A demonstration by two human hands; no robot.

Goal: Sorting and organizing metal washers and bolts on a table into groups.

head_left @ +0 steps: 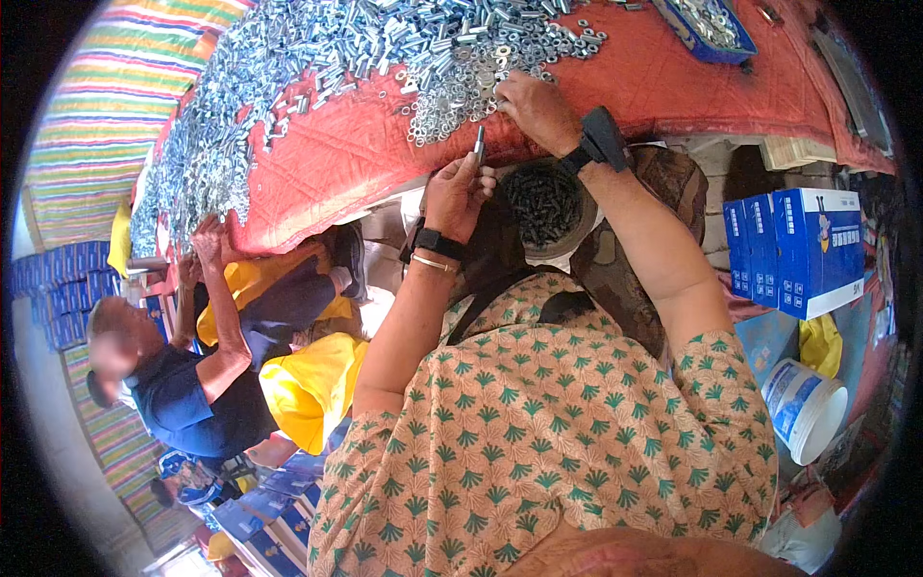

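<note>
My left hand [454, 200] is closed around a slim metal bolt [480, 141], which stands upright out of the thumb and fingertips. To its right and a little farther away, my right hand [540, 110] reaches over the red cloth to the edge of a heap of flat washers and nuts [435, 108]. Its fingertips are pinched together, and whatever is between them is hidden. A large pile of shiny metal sleeves [370, 37] spreads behind and to the left. Between my forearms stands a round bucket [550, 253] holding many dark bolts [541, 204].
The red cloth [327, 173] covers the work table. A blue tray [723, 53] of metal parts lies far right. Blue-and-white boxes [803, 252] and a white bucket [817, 423] stand to my right. At left, a co-worker in dark blue [197, 404] handles parts.
</note>
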